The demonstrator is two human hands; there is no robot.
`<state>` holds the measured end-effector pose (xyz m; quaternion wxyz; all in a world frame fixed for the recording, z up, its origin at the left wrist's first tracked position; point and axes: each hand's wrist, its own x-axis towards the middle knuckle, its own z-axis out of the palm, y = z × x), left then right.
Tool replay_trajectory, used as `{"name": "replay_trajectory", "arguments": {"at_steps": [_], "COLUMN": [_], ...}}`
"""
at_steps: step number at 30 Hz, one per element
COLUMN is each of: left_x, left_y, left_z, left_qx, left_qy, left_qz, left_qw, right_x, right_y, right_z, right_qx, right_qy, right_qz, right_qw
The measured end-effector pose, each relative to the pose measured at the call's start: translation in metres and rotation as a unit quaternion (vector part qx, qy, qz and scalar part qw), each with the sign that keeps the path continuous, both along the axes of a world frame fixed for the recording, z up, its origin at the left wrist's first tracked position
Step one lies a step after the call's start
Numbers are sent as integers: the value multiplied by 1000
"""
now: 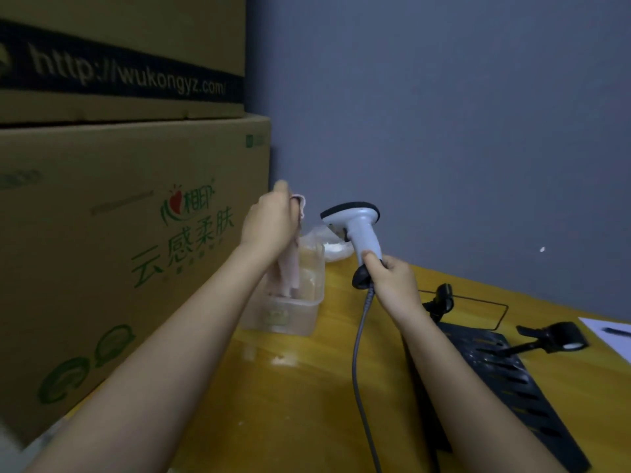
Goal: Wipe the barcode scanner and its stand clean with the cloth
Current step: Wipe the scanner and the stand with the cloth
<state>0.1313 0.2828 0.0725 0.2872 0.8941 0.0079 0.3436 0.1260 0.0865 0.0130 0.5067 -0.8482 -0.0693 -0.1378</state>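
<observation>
The right hand (392, 278) is gripping the scanner (358, 230) low on its white handle, thumb pressed against the front, fingers wrapped around the back. The scanner is being held upright in the air above the desk (307, 387), its dark-rimmed head pointing left. A grey cable (360, 353) is hanging from the dark base of the handle and trailing down toward the near edge of the view.

The left hand (271, 225) is raised to the scanner's left, apart from it, and is pinching a pale pink cloth (290, 268). The cloth is hanging down from the closed fingers, its lower end dangling into or just in front of a clear plastic tub (300, 315); which of the two cannot be told. The tub is sitting on the yellow wooden desk just beside a large cardboard box (119, 250) printed with green characters. A second box (119, 56) is stacked on top of it.

To the right of the right forearm, a black slotted stand (505, 370) is lying on the desk, with a black clip-like holder (440, 298) at its far end. A second black holder (560, 336) is lying over the stand's right side. A white sheet (611, 339) is showing at the far right edge. Behind everything, a grey-blue wall (444, 114) is filling the background.
</observation>
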Motion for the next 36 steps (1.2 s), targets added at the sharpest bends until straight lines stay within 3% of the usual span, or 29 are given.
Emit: {"name": "replay_trajectory", "arguments": {"at_steps": [6, 11, 16, 22, 27, 32, 36], "left_x": [-60, -113, -154, -172, -180, -174, -162], "left_y": [-30, -62, -95, -147, -171, -189, -200], "left_z": [61, 70, 39, -26, -65, -97, -123], "left_qx": [-54, -67, -122, -194, -280, -206, -25], "left_qy": [-111, -126, -127, -52, -68, -49, -33], "left_qz": [-91, -160, -199, -223, -255, -327, -349], "left_qw": [988, 977, 964, 954, 923, 921, 936], "right_x": [-49, -108, -156, -178, -185, -184, -182], "right_y": [-30, -77, -129, -161, -170, -170, -169], "right_z": [46, 59, 47, 12, -25, -45, -53], "right_qx": [4, -24, -89, -110, -150, -195, -179], "right_qy": [-43, -57, -84, -81, -57, -33, -20], "right_qz": [-20, -24, -60, -71, -60, -14, 14], "right_qw": [999, 998, 991, 988, 985, 980, 984]}}
